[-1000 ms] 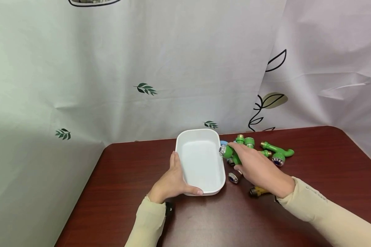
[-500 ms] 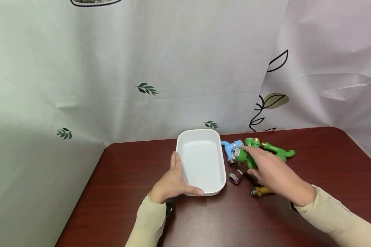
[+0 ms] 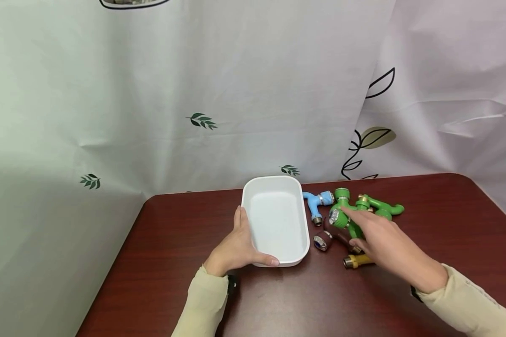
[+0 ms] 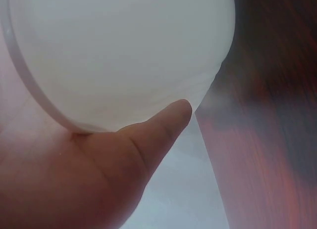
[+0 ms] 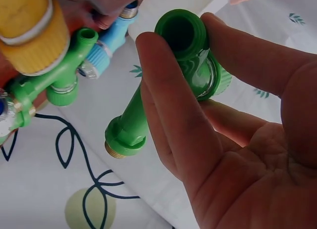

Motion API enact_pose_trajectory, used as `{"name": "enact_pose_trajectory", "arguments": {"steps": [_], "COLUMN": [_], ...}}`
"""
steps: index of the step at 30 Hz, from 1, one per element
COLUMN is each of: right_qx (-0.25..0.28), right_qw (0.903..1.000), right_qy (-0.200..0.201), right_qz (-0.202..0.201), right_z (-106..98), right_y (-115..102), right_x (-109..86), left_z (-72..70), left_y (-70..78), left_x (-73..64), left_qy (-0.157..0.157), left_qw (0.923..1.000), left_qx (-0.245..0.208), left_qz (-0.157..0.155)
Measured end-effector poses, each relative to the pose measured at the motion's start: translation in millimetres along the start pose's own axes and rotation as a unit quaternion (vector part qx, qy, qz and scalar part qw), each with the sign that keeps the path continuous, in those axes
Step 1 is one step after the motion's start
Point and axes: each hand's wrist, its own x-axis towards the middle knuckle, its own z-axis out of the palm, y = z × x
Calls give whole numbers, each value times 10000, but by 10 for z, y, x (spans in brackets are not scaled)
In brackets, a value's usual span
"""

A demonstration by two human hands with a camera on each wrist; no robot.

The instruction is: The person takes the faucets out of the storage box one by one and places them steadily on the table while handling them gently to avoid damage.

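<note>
In the head view my left hand (image 3: 236, 250) rests against the near left corner of a white tray (image 3: 302, 196), fingers along its left side, thumb along the near rim. Nothing lies inside the tray. The left wrist view shows the thumb (image 4: 158, 127) lying straight across the tray's outer wall. To the right, my right hand (image 3: 390, 245) pinches a green tap (image 3: 339, 218) between thumb and fingers. Its round open spout (image 5: 181, 33) and brass threaded end (image 5: 116, 149) show in the right wrist view; the fingers hide part of its body.
Right of the tray lie a blue tap (image 3: 314, 201), a brown tap (image 3: 322, 240), a yellow tap (image 3: 356, 261) partly under the right hand, and more green taps (image 3: 385, 207). A pale printed curtain (image 3: 236, 93) hangs behind the dark red table (image 3: 185, 224).
My right hand has moved right, away from the tray's right edge, with the green tap still pinched. The blue and brown taps now show more fully. The left hand and tray have stayed put.
</note>
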Motion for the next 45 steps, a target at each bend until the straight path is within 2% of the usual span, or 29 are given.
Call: {"name": "enact_pose_trajectory", "arguments": {"steps": [9,19,25,45], "right_qx": [-48,-112,-179,-419], "right_qw": [10000,9995,9996,9953], "right_qy": [13,-33,8,-445], "right_qz": [36,299,240,754], "right_z": [47,95,88,44], "right_y": [114,257,337,605], "right_x": [-124,-238,-305,-488], "left_z": [-6,-12,-8,-1], "left_y": [9,20,8,12], "left_x": [14,15,14,6], "left_qy": [-3,-1,-9,-26], "left_qw": [10000,10000,10000,9999], "left_qx": [22,82,81,143], "left_qz": [53,13,-39,-36]}}
